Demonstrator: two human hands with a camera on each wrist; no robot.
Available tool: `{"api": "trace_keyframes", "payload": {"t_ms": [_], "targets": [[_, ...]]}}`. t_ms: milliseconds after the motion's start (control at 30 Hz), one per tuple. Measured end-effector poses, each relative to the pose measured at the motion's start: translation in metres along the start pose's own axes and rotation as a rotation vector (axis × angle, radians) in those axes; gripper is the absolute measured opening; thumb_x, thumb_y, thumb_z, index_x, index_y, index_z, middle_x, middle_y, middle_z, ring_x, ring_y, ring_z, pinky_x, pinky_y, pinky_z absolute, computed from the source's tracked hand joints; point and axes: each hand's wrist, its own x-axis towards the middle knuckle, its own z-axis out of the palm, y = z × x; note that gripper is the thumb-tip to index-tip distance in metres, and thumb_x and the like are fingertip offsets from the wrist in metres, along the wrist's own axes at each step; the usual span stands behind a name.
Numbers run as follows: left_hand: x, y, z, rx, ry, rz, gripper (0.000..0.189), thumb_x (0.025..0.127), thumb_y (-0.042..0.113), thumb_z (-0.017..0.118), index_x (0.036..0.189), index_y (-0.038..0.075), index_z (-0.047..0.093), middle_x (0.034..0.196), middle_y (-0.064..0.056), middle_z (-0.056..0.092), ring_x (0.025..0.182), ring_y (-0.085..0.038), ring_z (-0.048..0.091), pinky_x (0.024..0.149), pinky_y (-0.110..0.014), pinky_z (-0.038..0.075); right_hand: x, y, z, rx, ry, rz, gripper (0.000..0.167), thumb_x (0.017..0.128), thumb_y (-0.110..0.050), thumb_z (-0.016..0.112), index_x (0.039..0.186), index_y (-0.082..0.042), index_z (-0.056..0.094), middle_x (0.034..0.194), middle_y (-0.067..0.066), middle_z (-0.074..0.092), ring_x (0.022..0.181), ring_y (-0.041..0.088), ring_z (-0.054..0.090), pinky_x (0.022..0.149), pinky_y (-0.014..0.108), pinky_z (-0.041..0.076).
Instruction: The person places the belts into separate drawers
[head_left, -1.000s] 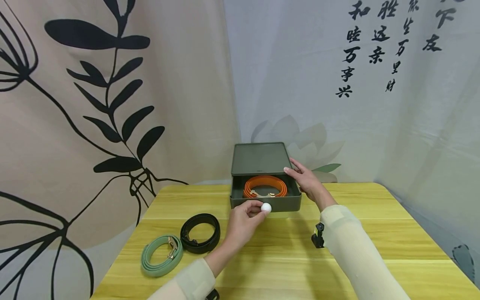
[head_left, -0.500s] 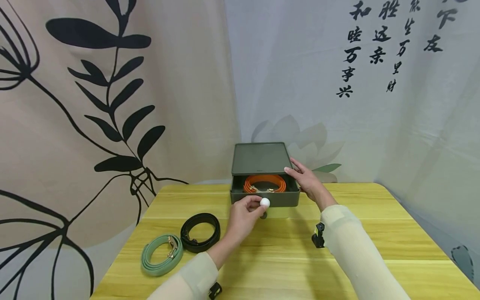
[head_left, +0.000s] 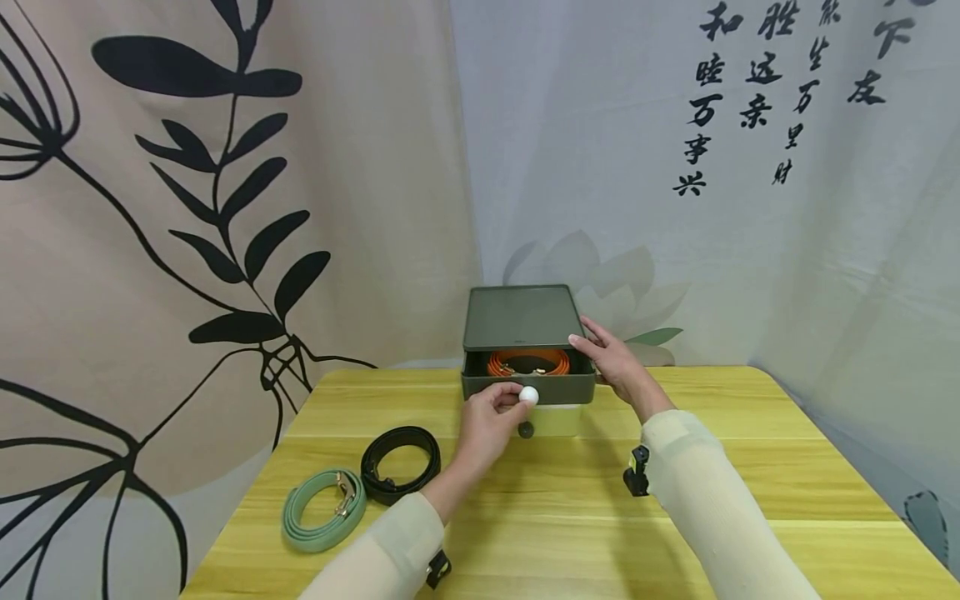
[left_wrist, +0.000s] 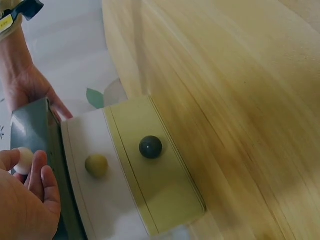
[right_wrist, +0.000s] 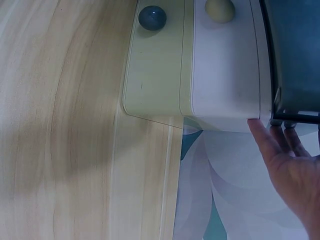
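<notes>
A small drawer cabinet [head_left: 521, 315] with a dark grey-green top stands at the back of the table. Its grey-green top drawer [head_left: 564, 390] sticks out partway, and a coiled orange belt [head_left: 498, 363] with a gold buckle lies inside. Thumb and fingers of my left hand [head_left: 486, 427] pinch the drawer's round white knob [head_left: 529, 395]. My right hand [head_left: 621, 369] rests against the cabinet's right side, fingers extended. In the left wrist view, a white drawer [left_wrist: 107, 200] with a yellowish knob [left_wrist: 96, 166] and a pale green drawer [left_wrist: 170, 192] with a dark knob [left_wrist: 150, 147] sit closed.
Left of the cabinet, a coiled black belt [head_left: 431, 476] lies beside a coiled mint-green belt [head_left: 298, 533] with a gold buckle on the wooden table [head_left: 675, 517]. A printed curtain [head_left: 390, 208] hangs close behind the table.
My left hand has moved away from me with the knob, and the top drawer has slid further in, covering more of the orange belt. My right hand has stayed in place.
</notes>
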Motion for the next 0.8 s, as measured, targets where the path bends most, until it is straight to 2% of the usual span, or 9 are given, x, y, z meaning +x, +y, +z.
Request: {"api": "trace_keyframes", "payload": {"t_ms": [533, 800], "targets": [[0.012, -0.001, 0.006, -0.001, 0.040, -0.002, 0.022, 0.089, 0.016, 0.076, 0.108, 0.007, 0.072, 0.092, -0.004, 0.073, 0.083, -0.014, 0.071, 0.074, -0.031, 0.057, -0.003, -0.004, -0.001, 0.017, -0.013, -0.004, 0.075, 0.101, -0.042, 0.056, 0.160, -0.031, 0.012, 0.164, 0.018, 0.003, 0.149, 0.040, 0.009, 0.109, 0.064, 0.027], [0.018, -0.007, 0.007, -0.009, 0.060, -0.003, 0.022, 0.088, 0.015, 0.077, 0.107, 0.005, 0.071, 0.092, -0.006, 0.073, 0.083, -0.015, 0.071, 0.074, -0.030, 0.057, -0.001, -0.001, 0.000, 0.026, -0.010, 0.008, 0.077, 0.100, -0.045, 0.057, 0.160, -0.032, 0.012, 0.165, 0.015, 0.002, 0.149, 0.037, 0.012, 0.108, 0.062, 0.030]]}}
